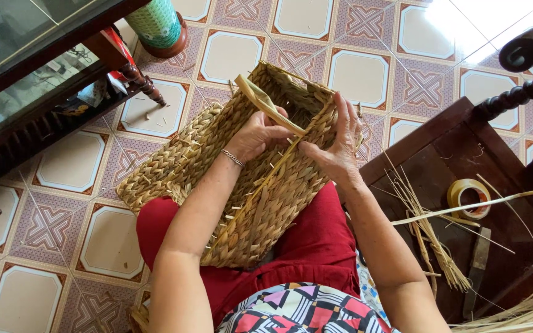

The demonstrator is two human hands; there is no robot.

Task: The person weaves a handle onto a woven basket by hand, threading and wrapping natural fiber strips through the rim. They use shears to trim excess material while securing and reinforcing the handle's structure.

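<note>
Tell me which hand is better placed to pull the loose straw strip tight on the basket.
Probably the left hand: it already grips the loose straw strip at the woven basket rim, while the right hand braces the rim.

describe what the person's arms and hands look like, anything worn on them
Both arms are bare from the upper arm down, with no sleeves showing and no gloves. The left hand has a thin silver-coloured chain bracelet round its wrist. The right hand and its wrist carry no bracelet or watch. No ring can be made out on the fingers of either hand.
</note>
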